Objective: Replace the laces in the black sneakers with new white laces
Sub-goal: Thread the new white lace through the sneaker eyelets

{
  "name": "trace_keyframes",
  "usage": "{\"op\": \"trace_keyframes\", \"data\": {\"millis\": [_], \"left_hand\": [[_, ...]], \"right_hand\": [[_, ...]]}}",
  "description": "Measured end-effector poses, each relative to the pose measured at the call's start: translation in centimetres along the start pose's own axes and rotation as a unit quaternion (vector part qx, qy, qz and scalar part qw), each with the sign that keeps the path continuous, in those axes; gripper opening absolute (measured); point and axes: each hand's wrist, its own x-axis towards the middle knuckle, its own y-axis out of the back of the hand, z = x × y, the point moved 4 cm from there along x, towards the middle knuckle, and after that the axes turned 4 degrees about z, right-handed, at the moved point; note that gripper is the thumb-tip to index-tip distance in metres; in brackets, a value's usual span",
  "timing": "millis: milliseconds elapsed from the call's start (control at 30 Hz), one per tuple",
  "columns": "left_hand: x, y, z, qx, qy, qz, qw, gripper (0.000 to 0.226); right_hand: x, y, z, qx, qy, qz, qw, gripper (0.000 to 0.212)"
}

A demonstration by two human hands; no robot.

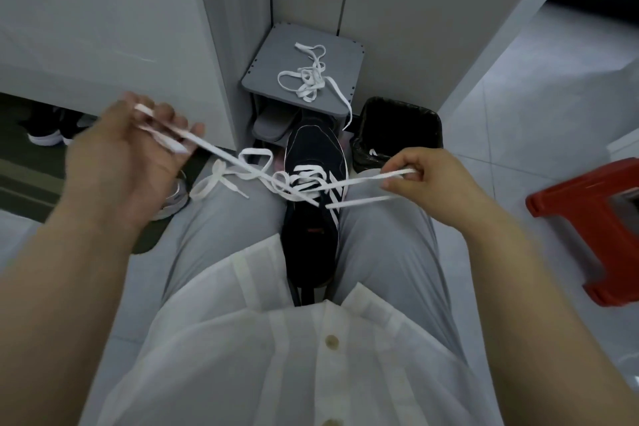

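Black sneaker (311,152) sits at centre frame, wedged between the person's thighs. Its long axis runs up the frame, toe toward the top and heel toward the body. The white lace (363,180) is threaded across the eyelets at mid-shoe, and the crossings look loose and uneven. Its two runs leave the shoe sideways, across the long axis.

The left hand (128,156), centre left and raised, has its fingers curled round one run; blur hides the exact hold. The right hand (428,173), centre right, pinches the other run at the fingertips and sits nearer the shoe.

Judgement: the coming pull should go outward evenly on both sides to take up slack. Slack loops lie just left of the shoe. A second lace (307,80) lies loose on the grey rack (276,59) above.
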Motion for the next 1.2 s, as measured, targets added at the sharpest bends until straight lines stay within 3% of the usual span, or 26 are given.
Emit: {"op": "trace_keyframes", "data": {"millis": [67,100,133,200,267,300,367,500,567,700,767,867,900,933,1000,1067,1133,1200], "left_hand": [[-0.3,-0.7,-1.4,0.083,0.025,-0.006,0.996,0.027],[-0.6,-0.9,-2.7,0.205,0.021,-0.013,0.978,0.028],[-0.8,-1.4,-4.2,0.355,-0.008,-0.041,0.934,0.028],[-1.5,-2.1,-7.1,0.608,-0.086,-0.144,0.776,0.011],[-1.9,-2.2,-9.2,0.725,-0.139,-0.205,0.642,0.015],[-2.0,-2.4,-9.7,0.746,-0.168,-0.217,0.607,0.018],[-1.9,-2.7,-9.8,0.767,-0.216,-0.203,0.57,0.021],[-1.2,-2.0,-9.5,0.811,-0.236,-0.167,0.509,0.026],[-1.2,-1.7,-9.5,0.815,-0.199,-0.171,0.516,0.025],[-1.7,-1.9,-9.7,0.793,-0.18,-0.173,0.555,0.019],[-1.9,-2.5,-10.3,0.786,-0.188,-0.185,0.559,0.022],[-2.0,-2.8,-11.4,0.803,-0.206,-0.19,0.525,0.024],[-2.0,-2.6,-11.5,0.789,-0.215,-0.184,0.545,0.023],[-2.1,-2.3,-11.4,0.755,-0.222,-0.18,0.589,0.021],[-2.3,-1.8,-10.8,0.65,-0.19,-0.189,0.711,0.013],[-3.0,-1.7,-9.7,0.52,-0.113,-0.186,0.826,0.013],[-3.4,-1.8,-8.1,0.316,-0.013,-0.154,0.936,0.018],[-3.3,-1.8,-6.1,0.101,0.051,-0.121,0.986,0.025]], "right_hand": [[-0.1,-0.5,-0.4,0.021,0.003,0.012,1.0,0.01],[-0.1,-0.7,-0.6,0.043,0.003,0.03,0.999,0.012],[-0.1,-0.7,-0.7,0.069,0.0,0.045,0.997,0.011],[-0.2,-0.8,-1.0,0.111,-0.01,0.046,0.993,0.01],[-0.3,-0.7,-0.8,0.125,-0.021,0.033,0.991,0.014],[-0.4,-0.5,-0.7,0.126,-0.026,0.031,0.991,0.015],[-0.6,-0.2,-0.5,0.142,-0.036,0.027,0.989,0.013],[-1.1,-0.9,0.1,0.216,-0.076,-0.002,0.973,0.02],[-1.2,-1.7,0.0,0.329,-0.107,-0.039,0.938,0.025],[-1.7,-3.2,-0.8,0.548,-0.158,-0.133,0.811,0.021],[-1.8,-3.6,-0.9,0.559,-0.158,-0.147,0.8,0.028],[-1.8,-3.6,-0.5,0.531,-0.152,-0.118,0.825,0.053],[-1.6,-3.5,-0.2,0.524,-0.149,-0.098,0.833,0.058],[-1.4,-3.3,0.0,0.517,-0.144,-0.078,0.84,0.06],[-0.9,-3.3,0.5,0.501,-0.129,-0.035,0.855,0.058],[-0.8,-4.0,0.4,0.461,-0.115,-0.003,0.88,0.046],[-1.0,-5.4,0.2,0.366,-0.103,0.012,0.925,0.03],[-1.4,-7.3,-0.4,0.26,-0.084,-0.007,0.962,0.036]]}}
